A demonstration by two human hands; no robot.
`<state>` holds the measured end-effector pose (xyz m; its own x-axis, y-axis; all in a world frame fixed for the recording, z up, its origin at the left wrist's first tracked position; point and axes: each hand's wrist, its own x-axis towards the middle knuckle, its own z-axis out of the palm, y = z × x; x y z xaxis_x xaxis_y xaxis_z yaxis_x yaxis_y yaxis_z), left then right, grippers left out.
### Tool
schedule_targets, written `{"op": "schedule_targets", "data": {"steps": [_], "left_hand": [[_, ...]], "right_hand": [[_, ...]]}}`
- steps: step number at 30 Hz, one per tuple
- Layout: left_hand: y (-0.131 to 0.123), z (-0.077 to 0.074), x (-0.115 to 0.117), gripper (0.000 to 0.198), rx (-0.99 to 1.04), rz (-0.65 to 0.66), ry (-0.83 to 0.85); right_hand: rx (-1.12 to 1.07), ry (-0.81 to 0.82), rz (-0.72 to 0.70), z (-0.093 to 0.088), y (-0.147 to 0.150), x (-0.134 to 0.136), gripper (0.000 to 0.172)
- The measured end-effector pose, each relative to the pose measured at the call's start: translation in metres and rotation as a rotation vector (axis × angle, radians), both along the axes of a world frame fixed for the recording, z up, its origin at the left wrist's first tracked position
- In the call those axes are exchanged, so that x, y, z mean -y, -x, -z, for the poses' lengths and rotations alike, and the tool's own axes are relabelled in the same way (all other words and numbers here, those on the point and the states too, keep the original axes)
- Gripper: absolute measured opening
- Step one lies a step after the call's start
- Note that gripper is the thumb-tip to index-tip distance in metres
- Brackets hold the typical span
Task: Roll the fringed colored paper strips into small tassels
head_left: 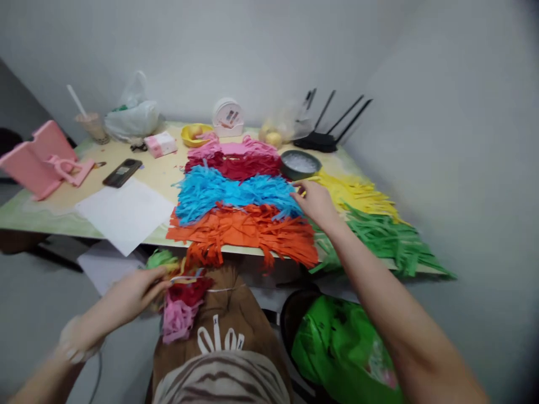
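Left hand (145,286): thumb and fingers pinch a tassel bunch (181,325) of paper strips, held over the lap, just off the near edge of the table (155,168). Pink and red strips hang below and to the right of this grip; green ones show just above it. Right hand (315,203): fingers bent, tips at the right end of the blue fringe (236,192); cannot tell whether they pinch a strip or only touch. The orange fringe (244,229) lies on the near side of these fingertips, its cut ends drooping over the table edge. Beyond them lie the dark red fringe (252,167) and, farther, the pink fringe (233,148). Right of the right hand: yellow fringe (357,195), with the green fringe (391,238) nearer. A dark bowl (300,163) stands just beyond the right hand. Beyond the left hand: white paper (126,210), then a phone (122,173). A green bag (337,345) is below the right forearm.
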<state>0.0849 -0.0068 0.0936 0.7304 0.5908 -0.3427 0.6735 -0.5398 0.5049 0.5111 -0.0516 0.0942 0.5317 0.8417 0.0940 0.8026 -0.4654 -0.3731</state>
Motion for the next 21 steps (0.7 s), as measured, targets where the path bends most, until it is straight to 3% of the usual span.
{"op": "schedule_targets", "data": {"steps": [1, 3, 5, 6, 8, 10, 14, 17, 21], "left_hand": [[-0.010, -0.006, 0.003, 0.035, 0.022, 0.027, -0.019], [-0.029, -0.015, 0.008, 0.032, 0.079, 0.062, -0.065], [-0.045, -0.020, 0.010, 0.025, 0.141, 0.093, -0.085], [-0.051, -0.022, 0.011, 0.022, 0.175, 0.109, -0.083], [-0.057, -0.025, 0.013, 0.020, 0.234, 0.133, -0.080], [-0.055, -0.029, 0.013, 0.021, 0.261, 0.140, -0.079], [-0.022, -0.041, 0.004, 0.029, 0.306, 0.088, -0.103], [0.015, -0.049, -0.009, 0.030, 0.293, -0.003, -0.106], [0.052, -0.057, -0.030, 0.026, 0.166, -0.013, -0.019]], "right_hand": [[-0.024, -0.046, -0.100, -0.007, 0.027, 0.004, 0.031], [-0.262, -0.166, -0.492, -0.018, 0.087, 0.016, 0.027], [-0.486, -0.079, -0.792, -0.019, 0.142, 0.027, 0.032], [-0.552, -0.026, -0.849, -0.018, 0.164, 0.031, 0.036], [-0.577, 0.061, -0.876, -0.012, 0.189, 0.035, 0.025], [-0.559, 0.117, -0.863, -0.012, 0.191, 0.035, 0.007], [-0.603, 0.187, -0.868, -0.035, 0.149, 0.046, 0.025], [-0.523, 0.177, -0.756, -0.053, 0.109, 0.061, 0.032], [-0.341, 0.253, -0.690, -0.057, 0.077, 0.074, 0.037]]}}
